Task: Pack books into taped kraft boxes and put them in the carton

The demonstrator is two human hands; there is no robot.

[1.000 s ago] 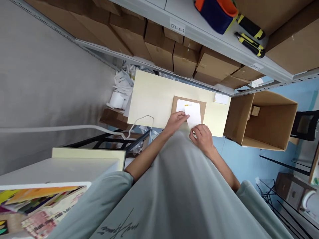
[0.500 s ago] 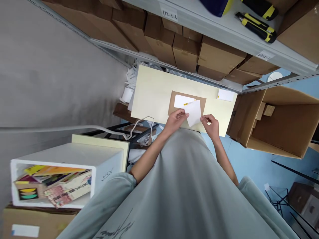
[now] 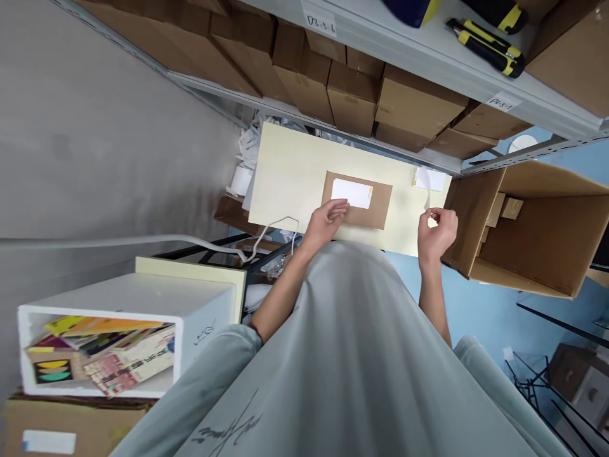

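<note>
A flat brown cardboard piece [image 3: 383, 206] lies on the cream table [image 3: 290, 171], with a white label [image 3: 352, 193] on its upper left part. At the cardboard's lower left edge is my left hand [image 3: 326, 223], its fingers bent and close together near the label; whether anything is between them is hidden. To the right, my right hand [image 3: 438, 232] pinches a thin white paper [image 3: 426, 185], seen nearly edge-on. Behind that paper, a small white stack [image 3: 436, 180] with a yellow mark lies at the table's right end.
A shelf with several cardboard boxes [image 3: 413, 105] and yellow-black cutters [image 3: 490, 49] runs above the table. An open carton [image 3: 552, 235] stands right. At left are a white cable [image 3: 162, 240] and a white box [image 3: 128, 298] of packets.
My right hand has moved right, carrying the thin white paper away from the cardboard. My left hand has shifted slightly left and up, and the label on the cardboard is now more fully visible.
</note>
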